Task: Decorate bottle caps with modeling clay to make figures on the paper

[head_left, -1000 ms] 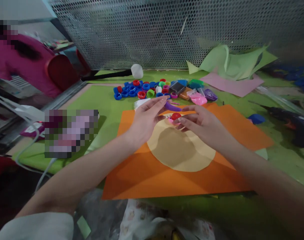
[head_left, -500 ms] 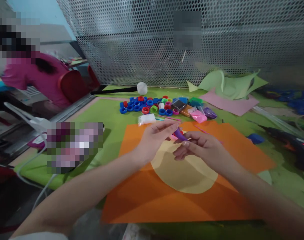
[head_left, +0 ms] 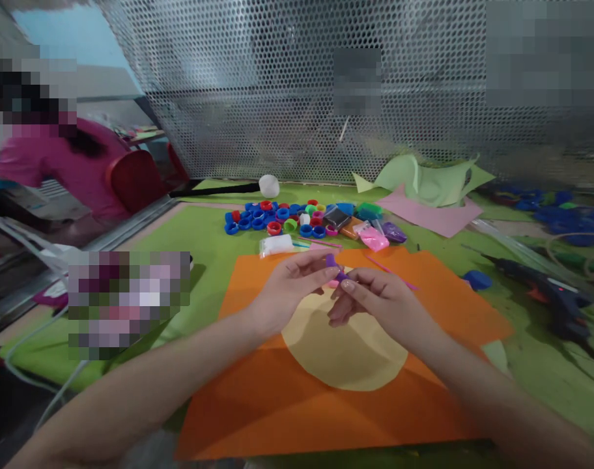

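Observation:
A small lump of purple modelling clay is pinched between both my hands, with its lower part largely covered by fingers. My left hand closes its thumb and fingers on one end. On the other end, the thumb and forefinger of my right hand are pressed together, the lower fingers curled beneath. Both hands hover over a pale yellow paper circle, which lies on orange sheets. Something pink and red shows partly behind the fingers.
Coloured bottle caps are heaped at the back, beside several clay packets. At right lies a glue gun near a blue lump. Cut paper rests by the mesh screen. A person in pink sits at left.
The purple clay, stretched out long between my hands before, now looks shorter and bent, its upper end pointing up. My hands are closer together. The whole view has shifted a little.

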A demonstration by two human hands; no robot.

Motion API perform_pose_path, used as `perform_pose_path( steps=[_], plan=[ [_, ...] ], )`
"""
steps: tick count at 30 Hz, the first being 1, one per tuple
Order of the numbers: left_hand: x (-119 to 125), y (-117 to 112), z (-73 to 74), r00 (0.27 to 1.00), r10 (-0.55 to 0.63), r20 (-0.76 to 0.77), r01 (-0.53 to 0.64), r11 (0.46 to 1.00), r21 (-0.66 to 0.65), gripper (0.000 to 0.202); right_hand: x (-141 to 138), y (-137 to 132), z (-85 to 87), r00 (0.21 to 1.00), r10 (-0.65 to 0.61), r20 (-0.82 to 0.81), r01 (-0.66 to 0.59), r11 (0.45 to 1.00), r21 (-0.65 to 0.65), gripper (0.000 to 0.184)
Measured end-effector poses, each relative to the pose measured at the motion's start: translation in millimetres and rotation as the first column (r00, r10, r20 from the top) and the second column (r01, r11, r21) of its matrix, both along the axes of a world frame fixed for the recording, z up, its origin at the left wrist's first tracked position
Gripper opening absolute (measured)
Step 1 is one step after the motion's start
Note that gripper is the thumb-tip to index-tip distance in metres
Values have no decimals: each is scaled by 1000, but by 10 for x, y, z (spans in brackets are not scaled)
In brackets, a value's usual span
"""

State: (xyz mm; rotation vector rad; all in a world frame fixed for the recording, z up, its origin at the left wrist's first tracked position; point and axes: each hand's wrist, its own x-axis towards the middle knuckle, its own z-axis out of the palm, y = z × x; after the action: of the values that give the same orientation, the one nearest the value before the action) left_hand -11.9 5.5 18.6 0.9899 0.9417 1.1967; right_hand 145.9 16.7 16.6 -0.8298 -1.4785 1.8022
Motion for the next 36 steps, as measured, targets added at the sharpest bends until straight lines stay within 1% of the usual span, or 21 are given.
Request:
perform_pose_path(
  steps=[3, 10, 18, 23, 26, 30, 32, 36],
  plan=[
    [-2, -12, 2, 1000, -4, 2, 4, 1000, 11, 27, 8, 1, 17, 1000, 1, 27, -2, 1000, 28, 25],
    [-10, -35, -3, 1000, 6, -3, -6, 999, 39, 30, 19, 38, -20, 994, -23, 104, 15, 997, 77, 30],
    [-1, -40, -16, 999, -5, 37, 3, 998, 55, 33, 25, 44, -22, 989, -53, 139, 37, 993, 112, 37],
    [5, -39, -54, 999, -18, 31, 18, 1000, 16, 32, 50, 44, -56, 978, -94, 186, 67, 987, 144, 39],
    [6, -37, -74, 999, -14, 32, 14, 1000, 1, 34, 63, 53, -87, 974, -79, 214, 48, 988, 150, 41],
    [5, -33, -86, 997, -27, 76, 26, 1000, 9, 33, 82, 82, -120, 967, -58, 247, 17, 986, 165, 41],
    [6, -31, -89, 996, -25, 86, 26, 1000, -8, 34, 90, 94, -117, 964, -69, 257, 23, 983, 181, 40],
    [16, -37, -78, 999, -2, 50, 5, 998, -60, 39, 87, 91, -69, 957, -88, 278, 26, 975, 222, 43]
  ],
)
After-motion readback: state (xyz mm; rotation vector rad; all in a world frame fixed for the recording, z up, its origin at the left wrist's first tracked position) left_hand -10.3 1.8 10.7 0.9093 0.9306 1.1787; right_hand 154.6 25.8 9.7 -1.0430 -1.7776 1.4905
